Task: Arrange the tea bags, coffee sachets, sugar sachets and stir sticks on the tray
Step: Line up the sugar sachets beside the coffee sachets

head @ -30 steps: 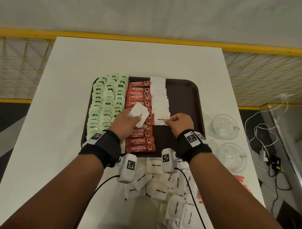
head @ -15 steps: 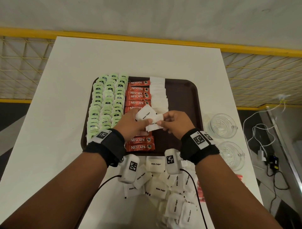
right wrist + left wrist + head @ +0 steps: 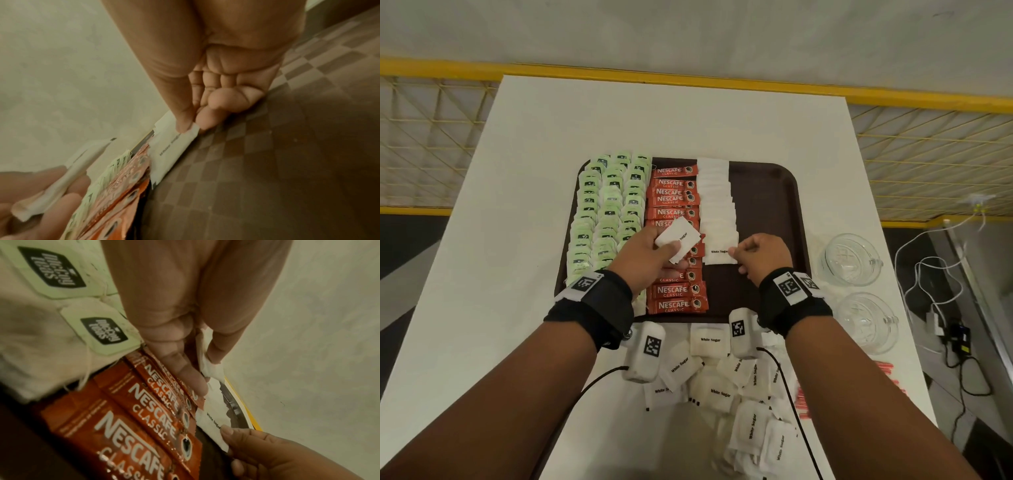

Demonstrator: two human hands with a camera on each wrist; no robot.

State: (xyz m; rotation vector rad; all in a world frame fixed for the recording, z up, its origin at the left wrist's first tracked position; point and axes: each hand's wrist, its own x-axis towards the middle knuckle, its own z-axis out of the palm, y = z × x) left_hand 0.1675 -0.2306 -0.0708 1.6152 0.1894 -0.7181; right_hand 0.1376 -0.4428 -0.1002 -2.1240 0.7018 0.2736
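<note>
A dark brown tray (image 3: 767, 192) holds columns of green tea bags (image 3: 609, 205), red Nescafe coffee sachets (image 3: 674, 192) and white sugar sachets (image 3: 717, 195). My left hand (image 3: 650, 257) hovers over the coffee column and grips a small stack of sugar sachets (image 3: 678, 238), seen edge-on in the left wrist view (image 3: 205, 360). My right hand (image 3: 760, 253) pinches the right edge of one sugar sachet (image 3: 717, 251) lying at the near end of the sugar column; the right wrist view shows thumb and finger on that sachet (image 3: 174, 146). Loose sugar sachets (image 3: 722, 390) lie on the table in front of the tray. Red stir sticks (image 3: 803, 401) peek out beside my right forearm.
The tray sits on a white table (image 3: 654, 116). Two upturned glass cups (image 3: 849, 257) (image 3: 866, 318) stand right of the tray. Cables and a charger (image 3: 945, 329) lie on the floor to the right. The tray's right third shows bare brown surface.
My right hand took a sugar sachet from the left hand's stack, moved right and set it down at the near end of the sugar column. The left hand stayed over the coffee sachets.
</note>
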